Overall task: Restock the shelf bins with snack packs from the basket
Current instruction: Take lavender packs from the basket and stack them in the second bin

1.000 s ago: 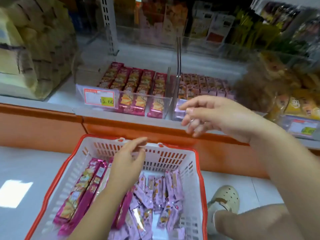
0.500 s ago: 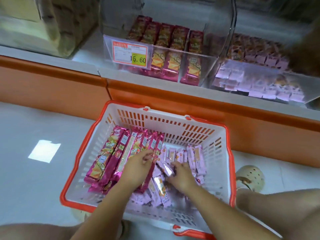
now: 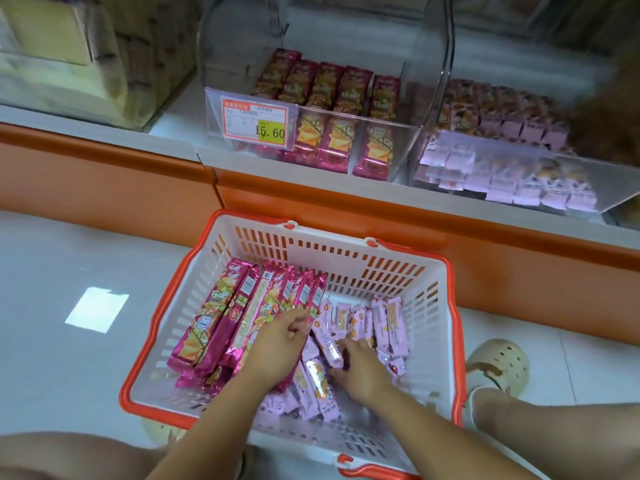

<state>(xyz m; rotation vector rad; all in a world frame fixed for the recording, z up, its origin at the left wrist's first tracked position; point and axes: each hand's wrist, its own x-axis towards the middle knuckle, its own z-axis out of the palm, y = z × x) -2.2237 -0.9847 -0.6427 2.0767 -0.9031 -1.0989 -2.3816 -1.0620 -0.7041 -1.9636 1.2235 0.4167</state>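
Note:
A white basket with an orange rim [image 3: 346, 252] sits on the floor below the shelf. Long magenta snack packs [image 3: 221, 317] fill its left side and small pale pink packs [image 3: 384, 323] its right. My left hand [image 3: 277, 344] rests where the two kinds meet, fingers curled down into the pile; what it grips is hidden. My right hand [image 3: 363, 368] is among the pink packs, thumb and fingers closed around one. On the shelf, a clear bin [image 3: 346, 140] holds magenta packs and the bin to its right [image 3: 502, 168] holds pink ones.
A price tag reading 15.60 [image 3: 256, 123] hangs on the magenta bin's front. The orange shelf base [image 3: 104, 181] runs behind the basket. Beige packaged goods [image 3: 69, 46] sit on the shelf at left. A cream clog [image 3: 498, 365] stands right of the basket.
One second ago my right hand was up by the shelf bins and my left above the basket. Both have dropped into the basket, and my view has tilted down.

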